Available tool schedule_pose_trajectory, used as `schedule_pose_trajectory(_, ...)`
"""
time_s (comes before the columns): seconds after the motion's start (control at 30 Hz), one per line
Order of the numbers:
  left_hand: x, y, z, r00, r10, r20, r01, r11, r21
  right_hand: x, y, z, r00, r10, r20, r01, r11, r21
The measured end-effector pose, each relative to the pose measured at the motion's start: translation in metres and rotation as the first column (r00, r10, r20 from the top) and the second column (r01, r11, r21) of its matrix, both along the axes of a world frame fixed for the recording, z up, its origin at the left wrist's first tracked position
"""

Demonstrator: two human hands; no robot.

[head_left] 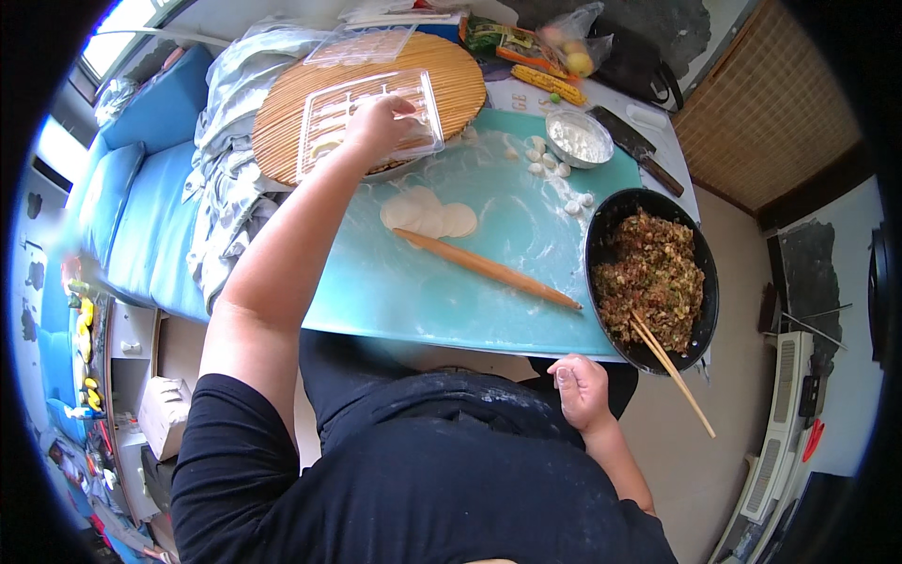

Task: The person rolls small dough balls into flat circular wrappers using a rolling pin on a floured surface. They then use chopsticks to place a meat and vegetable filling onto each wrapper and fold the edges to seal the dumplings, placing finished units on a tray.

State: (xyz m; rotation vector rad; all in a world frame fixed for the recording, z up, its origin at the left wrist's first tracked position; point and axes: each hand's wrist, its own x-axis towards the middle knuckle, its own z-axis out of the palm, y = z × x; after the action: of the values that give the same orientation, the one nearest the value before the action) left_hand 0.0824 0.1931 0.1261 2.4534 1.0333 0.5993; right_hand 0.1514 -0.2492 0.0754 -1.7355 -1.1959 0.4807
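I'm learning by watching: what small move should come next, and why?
Probably, once free, the left hand should move from the clear tray to pick up one of the wrappers: they lie rolled flat, overlapping, and chopsticks rest in the filling. I can't tell whether that hand holds anything.

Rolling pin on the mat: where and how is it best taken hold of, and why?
Probably around the middle of the pin, from above and the near side: it lies flat and slanted on the mat, long and slim, narrowing toward its right tip, with the wrappers at its left end, on the far side.
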Motion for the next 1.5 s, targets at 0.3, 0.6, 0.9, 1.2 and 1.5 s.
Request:
schedule_pose_trajectory(0.3, -0.020, -0.084, -0.029, 0.903, -0.422, 0.081, 0.369, 0.859, 0.355, 0.016, -0.016, -0.015, 0.989, -0.131, -0.070, 0.131, 0.991, -0.013)
schedule_pose_trajectory(0.6, -0.024, -0.027, -0.150, 0.980, 0.102, -0.172, -0.114, 0.992, -0.061, 0.019, -0.032, -0.007, 0.994, -0.106, -0.010, 0.105, 0.993, -0.055)
schedule_pose_trajectory(0.9, -0.063, -0.014, -0.151, 0.999, 0.037, 0.009, -0.030, 0.907, -0.419, 0.024, -0.126, -0.032, 0.589, -0.631, -0.506, 0.664, 0.734, -0.143)
schedule_pose_trajectory(1.2, -0.077, -0.005, -0.162, 0.999, -0.002, 0.039, 0.019, 0.897, -0.442, 0.042, -0.135, -0.019, 0.331, -0.779, -0.532, 0.932, 0.358, 0.055)
schedule_pose_trajectory(1.5, -0.070, -0.029, -0.144, 0.914, -0.149, 0.377, 0.260, 0.928, -0.265, 0.084, -0.114, 0.007, 0.516, -0.743, -0.425, 0.850, 0.504, 0.152)
